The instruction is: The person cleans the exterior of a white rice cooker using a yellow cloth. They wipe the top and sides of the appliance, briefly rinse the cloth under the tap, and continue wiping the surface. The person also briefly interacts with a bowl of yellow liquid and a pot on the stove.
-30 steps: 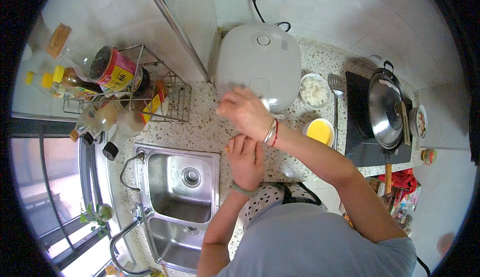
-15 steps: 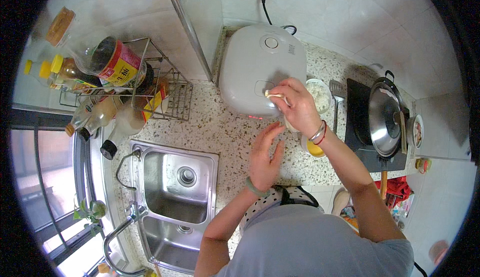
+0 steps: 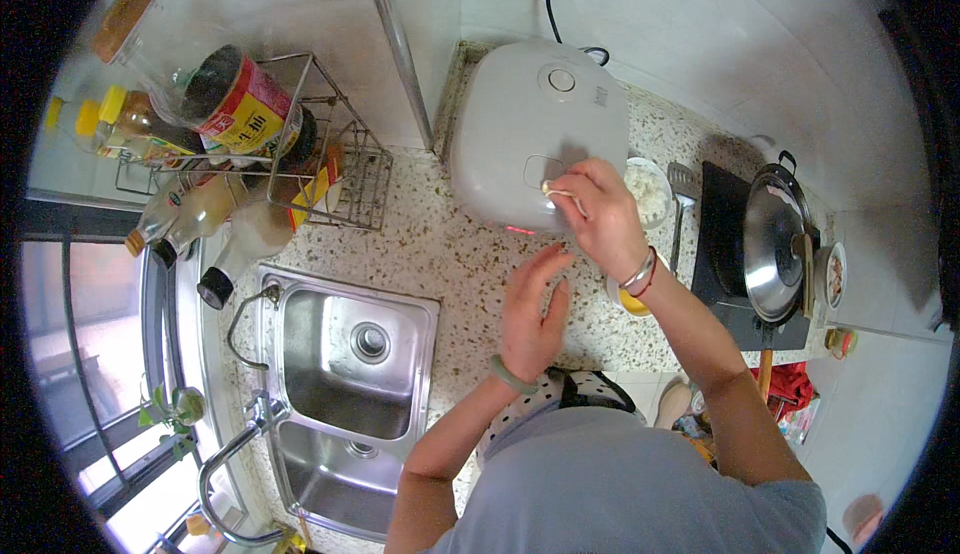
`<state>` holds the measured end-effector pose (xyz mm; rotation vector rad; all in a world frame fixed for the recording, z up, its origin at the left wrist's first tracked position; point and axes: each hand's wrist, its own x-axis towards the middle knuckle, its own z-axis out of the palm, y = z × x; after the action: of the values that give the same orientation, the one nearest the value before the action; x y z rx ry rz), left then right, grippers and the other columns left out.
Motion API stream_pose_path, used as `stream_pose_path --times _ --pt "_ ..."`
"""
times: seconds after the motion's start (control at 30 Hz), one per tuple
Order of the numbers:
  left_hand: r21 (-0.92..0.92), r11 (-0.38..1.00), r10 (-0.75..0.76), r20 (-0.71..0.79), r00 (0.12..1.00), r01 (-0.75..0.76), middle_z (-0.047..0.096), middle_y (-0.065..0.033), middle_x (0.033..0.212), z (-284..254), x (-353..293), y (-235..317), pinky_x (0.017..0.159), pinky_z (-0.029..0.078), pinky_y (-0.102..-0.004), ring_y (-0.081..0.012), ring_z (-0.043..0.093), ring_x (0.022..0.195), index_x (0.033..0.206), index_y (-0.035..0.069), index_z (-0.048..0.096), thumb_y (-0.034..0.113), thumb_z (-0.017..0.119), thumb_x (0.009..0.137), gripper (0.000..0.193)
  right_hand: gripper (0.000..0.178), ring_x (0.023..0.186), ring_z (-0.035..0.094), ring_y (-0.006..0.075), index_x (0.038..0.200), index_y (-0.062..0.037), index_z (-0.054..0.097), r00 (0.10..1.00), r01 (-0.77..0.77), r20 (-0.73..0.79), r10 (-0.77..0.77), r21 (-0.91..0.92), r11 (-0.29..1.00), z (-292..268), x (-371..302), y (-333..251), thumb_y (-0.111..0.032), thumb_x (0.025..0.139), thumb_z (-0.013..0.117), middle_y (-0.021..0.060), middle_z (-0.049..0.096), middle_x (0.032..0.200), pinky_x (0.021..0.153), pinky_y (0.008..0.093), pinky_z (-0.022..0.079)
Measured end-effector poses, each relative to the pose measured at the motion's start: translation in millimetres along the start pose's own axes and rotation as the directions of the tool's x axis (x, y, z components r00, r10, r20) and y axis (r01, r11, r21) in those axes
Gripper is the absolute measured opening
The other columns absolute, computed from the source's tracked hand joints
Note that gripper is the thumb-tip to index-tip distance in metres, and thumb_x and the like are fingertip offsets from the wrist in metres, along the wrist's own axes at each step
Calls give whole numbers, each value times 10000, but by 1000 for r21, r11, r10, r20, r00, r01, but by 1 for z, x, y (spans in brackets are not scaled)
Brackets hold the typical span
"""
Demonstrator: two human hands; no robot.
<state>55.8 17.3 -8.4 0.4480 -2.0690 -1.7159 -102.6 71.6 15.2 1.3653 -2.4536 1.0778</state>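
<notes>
My right hand [image 3: 606,216] is pinched around a small, thin, pale piece with a knobbed end [image 3: 556,192]; I cannot make out its kind. It is held just above the front of a light grey rice cooker [image 3: 520,119], whose lid is down and whose front edge glows red. My left hand [image 3: 533,306] hovers over the speckled counter just in front of the cooker, fingers stretched out and apart, with nothing seen in it. Beside my right hand stands a bowl of white rice [image 3: 648,192]. A bowl with something yellow [image 3: 634,302] is partly hidden beneath my right wrist.
To the right, a spatula [image 3: 682,209] lies by a black hob [image 3: 722,244] that carries a lidded wok [image 3: 775,249]. A small bowl [image 3: 832,276] stands beyond. At left are a double sink [image 3: 432,354], a tap [image 3: 225,459] and a wire rack [image 3: 362,189] with bottles.
The whole view has shifted slightly. My right hand still pinches the pale piece above the cooker's front, and my left hand keeps nearly the same place and shape.
</notes>
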Motion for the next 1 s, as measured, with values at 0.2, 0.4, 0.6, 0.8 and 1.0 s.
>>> stream_pose_path --times 0.2,0.4,0.6,0.8,1.0 --pt "44 999 20 35 999 -21 551 -165 1229 4 5 2 985 382 -412 -332 503 1149 1173 61 564 18 563 844 333 118 801 599 297 861 -40 647 999 47 -1 -47 -40 998 10 25 -3 -24 750 683 124 586 884 674 357 499" --pt "42 999 19 23 1000 -20 537 -155 1264 2 7 2 902 452 -360 -298 511 1157 1175 66 573 5 558 853 329 116 815 568 314 838 -45 626 999 -32 -5 32 -11 999 0 7 4 -36 733 673 118 564 858 717 395 477" --pt "84 996 26 42 999 -29 546 -168 1248 7 7 2 965 414 -381 -311 509 1161 1171 67 575 12 557 851 325 132 780 587 305 853 -43 644 994 108 21 -108 -22 994 14 24 -8 -19 732 692 115 579 864 679 368 491" --pt "149 984 91 54 994 -98 533 -150 1273 -1 13 10 991 389 -398 -322 520 1148 1175 63 577 17 560 846 333 102 765 587 310 847 -60 654 994 -100 -54 94 -111 989 -8 28 22 -46 747 668 126 591 834 681 391 491" --pt "336 918 200 66 978 -211 499 -141 1303 -1 24 8 864 451 -406 -329 559 1049 1180 36 570 20 573 834 347 113 768 592 307 815 -53 651 999 19 -45 -21 -54 998 -18 19 27 -43 716 704 106 600 813 690 390 490"
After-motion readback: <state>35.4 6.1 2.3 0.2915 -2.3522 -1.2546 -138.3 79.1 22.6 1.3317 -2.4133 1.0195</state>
